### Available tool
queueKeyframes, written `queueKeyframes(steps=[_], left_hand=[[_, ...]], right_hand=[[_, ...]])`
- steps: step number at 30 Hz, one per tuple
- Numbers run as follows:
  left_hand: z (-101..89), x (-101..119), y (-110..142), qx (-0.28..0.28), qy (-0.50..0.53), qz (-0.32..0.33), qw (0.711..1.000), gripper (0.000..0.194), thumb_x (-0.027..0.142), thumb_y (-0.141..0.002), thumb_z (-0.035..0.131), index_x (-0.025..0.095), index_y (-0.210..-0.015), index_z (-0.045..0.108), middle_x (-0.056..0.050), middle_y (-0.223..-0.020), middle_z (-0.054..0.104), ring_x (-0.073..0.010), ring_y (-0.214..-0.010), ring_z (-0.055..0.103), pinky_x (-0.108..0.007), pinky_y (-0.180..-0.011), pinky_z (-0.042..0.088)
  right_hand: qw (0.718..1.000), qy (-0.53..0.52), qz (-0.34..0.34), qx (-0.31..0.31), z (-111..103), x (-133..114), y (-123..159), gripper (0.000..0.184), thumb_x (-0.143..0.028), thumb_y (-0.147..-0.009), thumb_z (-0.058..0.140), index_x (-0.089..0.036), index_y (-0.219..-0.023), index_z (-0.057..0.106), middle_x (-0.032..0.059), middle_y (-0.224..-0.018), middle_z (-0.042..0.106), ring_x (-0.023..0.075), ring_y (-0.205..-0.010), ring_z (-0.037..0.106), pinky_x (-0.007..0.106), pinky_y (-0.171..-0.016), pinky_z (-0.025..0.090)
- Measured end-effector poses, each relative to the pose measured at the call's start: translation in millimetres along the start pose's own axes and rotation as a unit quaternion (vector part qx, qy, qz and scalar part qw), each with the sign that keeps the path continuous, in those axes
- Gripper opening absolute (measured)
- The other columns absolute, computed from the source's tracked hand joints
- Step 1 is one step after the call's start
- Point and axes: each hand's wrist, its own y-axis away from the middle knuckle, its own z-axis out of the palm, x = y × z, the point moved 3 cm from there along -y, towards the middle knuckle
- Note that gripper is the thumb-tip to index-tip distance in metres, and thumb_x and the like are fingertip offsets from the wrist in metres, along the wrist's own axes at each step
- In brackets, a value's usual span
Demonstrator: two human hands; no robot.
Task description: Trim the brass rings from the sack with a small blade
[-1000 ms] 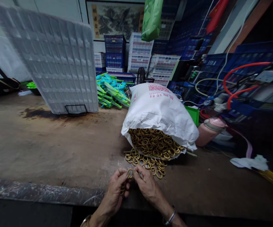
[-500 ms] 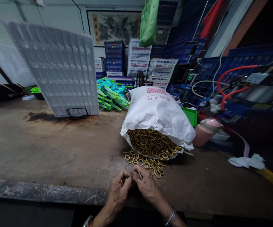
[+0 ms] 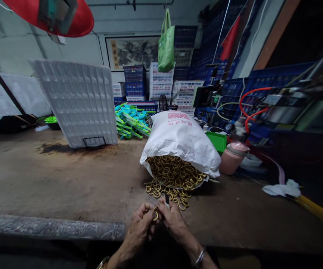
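Note:
In front of the bag's mouth, near the table's front edge, my two hands are close together. My left hand (image 3: 141, 223) pinches a brass-coloured ring (image 3: 155, 216) between thumb and fingers. My right hand (image 3: 175, 221) is closed around a small flat tool (image 3: 167, 201) with a dark tip pointing up and a pale lower part; its exact kind is unclear. The right fingertips meet the ring's side. Beyond them, loose rings (image 3: 182, 203) spill from a white woven bag (image 3: 178, 134) lying on its side, packed with more rings.
The wooden table (image 3: 80, 183) carries an upright ridged white panel (image 3: 77, 101) on a wire stand, and a heap of green and blue plastic pieces (image 3: 133, 121). At right are a pink bottle (image 3: 231, 158), a green tray (image 3: 217, 141) and red hoses (image 3: 242, 102). A red lamp (image 3: 80, 18) hangs overhead.
The view has tilted up and shifted right. Between my hands the ring now shows clearly, and the tool in my right hand has turned so its dark tip stands up.

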Motion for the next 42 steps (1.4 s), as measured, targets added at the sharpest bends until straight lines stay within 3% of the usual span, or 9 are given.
queueKeyframes(steps=[5, 16, 19, 24, 27, 32, 37, 40, 42], left_hand=[[3.2, 1.9, 2.7, 0.012, -0.022, 0.010, 1.000, 0.041, 0.054, -0.061, 0.063, 0.018, -0.071, 0.046, 0.007, -0.053, 0.051, -0.0030, -0.033, 0.037, -0.015, -0.031, 0.025], [-4.8, -13.7, 3.5, -0.020, 0.006, 0.009, 1.000, 0.033, 0.048, -0.070, 0.059, 0.019, -0.074, 0.045, 0.009, -0.049, 0.045, -0.0034, -0.034, 0.034, -0.014, -0.033, 0.028], [-8.6, -16.5, 0.7, -0.005, 0.016, 0.001, 1.000, 0.034, 0.050, -0.069, 0.060, 0.020, -0.075, 0.045, 0.009, -0.048, 0.045, -0.0041, -0.035, 0.035, -0.015, -0.033, 0.029], [-11.2, -16.0, -2.4, -0.003, -0.006, -0.002, 1.000, 0.030, 0.048, -0.073, 0.056, 0.020, -0.075, 0.045, 0.009, -0.045, 0.043, -0.0043, -0.034, 0.033, -0.015, -0.035, 0.028], [-11.2, -16.5, -5.0, -0.019, -0.001, 0.005, 1.000, 0.030, 0.048, -0.074, 0.055, 0.020, -0.077, 0.044, 0.009, -0.047, 0.045, -0.0047, -0.035, 0.034, -0.015, -0.035, 0.028], [-11.8, -20.2, -9.8, -0.035, 0.010, -0.019, 0.999, 0.025, 0.042, -0.077, 0.054, 0.019, -0.077, 0.044, 0.008, -0.050, 0.044, -0.0041, -0.038, 0.034, -0.015, -0.037, 0.029], [-0.7, -11.1, -1.5, -0.105, 0.092, -0.064, 0.988, 0.021, 0.036, -0.076, 0.058, 0.018, -0.076, 0.046, 0.007, -0.054, 0.043, -0.0036, -0.039, 0.033, -0.014, -0.035, 0.028], [5.8, -3.1, 5.8, -0.138, 0.167, -0.082, 0.973, 0.022, 0.035, -0.074, 0.061, 0.017, -0.076, 0.048, 0.004, -0.059, 0.047, -0.0040, -0.042, 0.036, -0.015, -0.035, 0.030], [5.0, -1.5, 7.7, -0.128, 0.199, -0.097, 0.967, 0.022, 0.035, -0.075, 0.061, 0.015, -0.075, 0.051, 0.001, -0.066, 0.051, -0.0043, -0.045, 0.038, -0.015, -0.036, 0.031]], right_hand=[[0.995, 0.092, -0.032, 0.014, -5.5, -6.2, 1.6, 0.025, -0.042, -0.074, 0.050, -0.018, -0.068, 0.049, -0.0032, -0.056, 0.050, 0.0108, -0.053, 0.047, 0.021, -0.052, 0.039], [0.986, 0.157, -0.054, 0.022, -5.4, -16.8, 7.3, 0.027, -0.037, -0.080, 0.040, -0.017, -0.067, 0.054, -0.0028, -0.055, 0.050, 0.0113, -0.054, 0.047, 0.022, -0.054, 0.037], [0.961, 0.261, -0.087, 0.035, -7.5, -13.0, 7.1, 0.024, -0.029, -0.081, 0.037, -0.018, -0.071, 0.056, -0.0001, -0.061, 0.056, 0.0130, -0.059, 0.050, 0.023, -0.059, 0.037], [0.899, 0.427, -0.090, -0.028, -6.2, 1.7, 11.8, 0.027, -0.009, -0.069, 0.038, -0.021, -0.085, 0.057, 0.0016, -0.072, 0.063, 0.0153, -0.068, 0.055, 0.024, -0.062, 0.035], [0.875, 0.476, -0.077, -0.045, -6.6, 6.4, 12.9, 0.037, -0.005, -0.061, 0.038, -0.022, -0.089, 0.055, 0.0016, -0.077, 0.064, 0.0160, -0.073, 0.057, 0.023, -0.063, 0.033], [0.848, 0.523, -0.049, -0.069, -9.3, 8.7, 7.5, 0.037, -0.003, -0.061, 0.037, -0.021, -0.090, 0.052, 0.0014, -0.078, 0.064, 0.0155, -0.073, 0.058, 0.023, -0.061, 0.031], [0.816, 0.577, -0.007, -0.003, -20.1, 13.0, -7.8, 0.031, -0.006, -0.067, 0.040, -0.019, -0.092, 0.053, 0.0036, -0.076, 0.065, 0.0166, -0.069, 0.059, 0.025, -0.056, 0.026], [0.821, 0.569, -0.017, 0.036, -24.4, 13.6, -17.5, 0.032, -0.005, -0.069, 0.041, -0.020, -0.094, 0.054, 0.0030, -0.075, 0.066, 0.0158, -0.067, 0.059, 0.025, -0.056, 0.025], [0.834, 0.548, -0.036, 0.060, -24.6, 12.5, -23.1, 0.031, -0.004, -0.070, 0.041, -0.020, -0.093, 0.054, 0.0022, -0.076, 0.066, 0.0150, -0.069, 0.059, 0.023, -0.057, 0.027]])
